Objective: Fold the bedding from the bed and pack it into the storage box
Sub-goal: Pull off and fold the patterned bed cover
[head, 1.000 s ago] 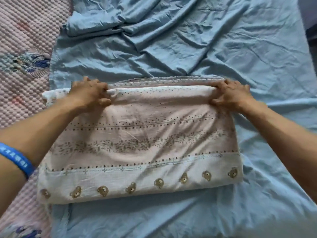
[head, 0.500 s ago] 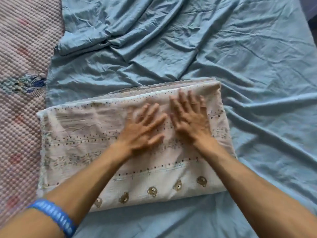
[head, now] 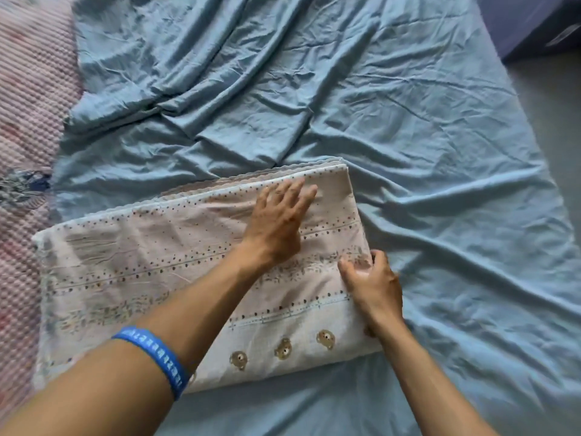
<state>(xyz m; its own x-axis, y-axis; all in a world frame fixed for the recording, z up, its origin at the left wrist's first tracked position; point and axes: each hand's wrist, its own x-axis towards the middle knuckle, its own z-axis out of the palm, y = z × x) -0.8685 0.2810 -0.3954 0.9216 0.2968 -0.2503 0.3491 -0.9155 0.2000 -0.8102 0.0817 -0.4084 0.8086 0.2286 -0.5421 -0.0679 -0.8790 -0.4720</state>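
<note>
Left hand point(head: 276, 228), fingers straight, pressed the folded cream printed cotton sheet point(head: 132, 272); right hand point(head: 372, 284) pinched its edge. Rumpled blue sheet point(head: 408, 121) beyond remained unfolded, nothing packed.

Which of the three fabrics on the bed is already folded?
The cream bear-print sheet, a neat rectangle under both hands; the blue sheet lies rumpled, the pink quilt spread flat.

A bedroom in a home. Seen from above: a bed point(head: 408, 388) spread with a creased blue sheet point(head: 393, 105); pink quilted coverlet point(head: 28, 121) at 9 o'clock; folded cream bedding with bear print point(head: 141, 262) at centre; grey floor point(head: 553, 121) and a dark box point(head: 534, 23) at 1 o'clock.
</note>
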